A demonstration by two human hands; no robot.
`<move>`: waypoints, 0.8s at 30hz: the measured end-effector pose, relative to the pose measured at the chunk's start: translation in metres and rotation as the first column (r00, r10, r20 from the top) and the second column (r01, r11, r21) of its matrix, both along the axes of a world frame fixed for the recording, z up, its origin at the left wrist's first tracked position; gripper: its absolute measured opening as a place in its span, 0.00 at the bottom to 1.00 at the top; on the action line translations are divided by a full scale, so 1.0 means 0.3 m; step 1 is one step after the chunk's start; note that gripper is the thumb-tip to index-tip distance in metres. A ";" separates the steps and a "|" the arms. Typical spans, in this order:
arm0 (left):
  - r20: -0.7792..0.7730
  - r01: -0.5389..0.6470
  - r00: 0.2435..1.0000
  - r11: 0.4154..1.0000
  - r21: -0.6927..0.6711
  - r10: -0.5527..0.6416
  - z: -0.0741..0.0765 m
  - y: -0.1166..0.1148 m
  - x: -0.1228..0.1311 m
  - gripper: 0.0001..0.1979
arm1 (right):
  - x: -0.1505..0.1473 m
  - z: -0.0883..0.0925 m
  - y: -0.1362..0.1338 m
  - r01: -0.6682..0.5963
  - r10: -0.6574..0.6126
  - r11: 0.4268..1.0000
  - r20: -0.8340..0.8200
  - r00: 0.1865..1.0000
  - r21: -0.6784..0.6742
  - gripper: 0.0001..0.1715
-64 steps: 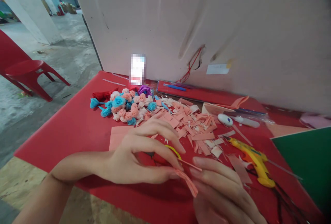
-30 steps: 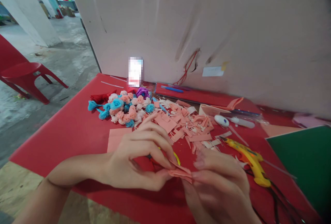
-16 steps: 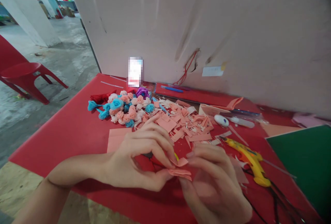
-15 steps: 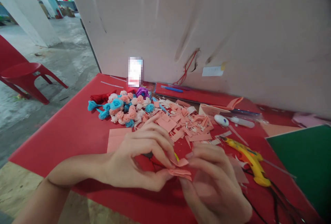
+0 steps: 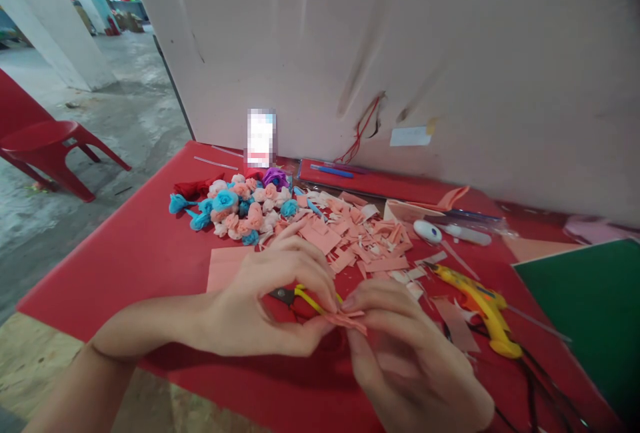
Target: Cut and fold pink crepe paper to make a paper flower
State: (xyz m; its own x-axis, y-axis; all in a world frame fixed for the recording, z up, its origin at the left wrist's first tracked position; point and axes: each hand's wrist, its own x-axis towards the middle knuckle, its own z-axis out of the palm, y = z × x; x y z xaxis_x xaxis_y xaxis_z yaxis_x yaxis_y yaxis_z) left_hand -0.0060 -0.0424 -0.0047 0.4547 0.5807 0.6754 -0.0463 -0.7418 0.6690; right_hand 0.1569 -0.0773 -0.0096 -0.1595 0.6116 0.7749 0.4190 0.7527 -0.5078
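Note:
Between my hands is a small folded strip of pink crepe paper [image 5: 347, 320]. My left hand [image 5: 280, 299] pinches its left end with thumb and fingertips. My right hand [image 5: 405, 346] grips the right end, thumb below and fingers above. Behind my left fingers lie scissors [image 5: 306, 298] with yellow handles, partly hidden. A pile of pink paper scraps [image 5: 357, 236] spreads just beyond my hands. Left of it sit several paper flowers [image 5: 235, 209] in pink, blue and purple. A flat pink paper sheet [image 5: 227, 266] lies partly under my left hand.
A yellow glue gun [image 5: 487, 306] with dark cable lies at right, near a green board [image 5: 590, 319]. A lit phone [image 5: 261, 138] leans on the white wall [image 5: 400, 33]. A white oval object [image 5: 427, 232] stands behind the glue gun. A red chair [image 5: 50, 139] is off the table's left.
The paper's raised upper layer now lies pressed down, the folds closer together. My right fingertips have come nearer my left ones. More of the scissors shows.

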 end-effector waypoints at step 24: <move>0.046 -0.368 0.909 0.746 0.556 0.414 -0.041 0.009 0.002 0.07 | -0.024 -0.015 -0.003 0.084 -0.089 0.991 -0.044 0.995 -0.104 0.12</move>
